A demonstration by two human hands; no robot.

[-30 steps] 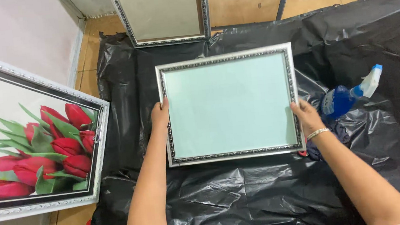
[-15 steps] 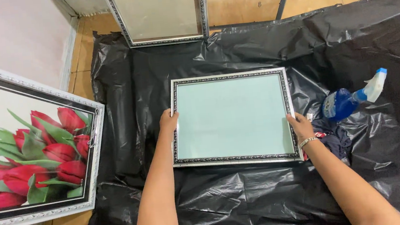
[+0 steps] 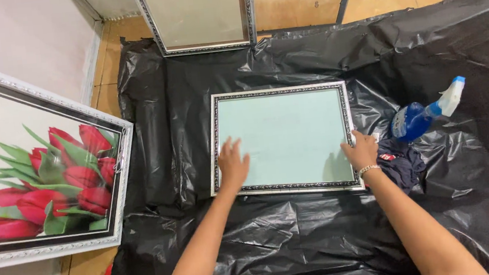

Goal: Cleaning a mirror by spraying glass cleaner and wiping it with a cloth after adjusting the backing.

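A silver-and-black picture frame (image 3: 279, 95) with pale green glass lies flat on black plastic sheeting (image 3: 302, 239). My left hand (image 3: 232, 165) rests flat, fingers spread, on the frame's lower left corner and glass. My right hand (image 3: 360, 150), with a bracelet at the wrist, grips the frame's lower right edge.
A blue spray bottle (image 3: 419, 116) with a white nozzle lies right of the frame, beside a dark cloth (image 3: 401, 164). A large framed red tulip picture (image 3: 33, 176) leans at the left. Another frame (image 3: 197, 13) stands against the far wall on the wooden floor.
The frame has been lowered flat onto the sheeting. My left hand moved from the frame's left edge onto the glass; the right hand stays at the right edge.
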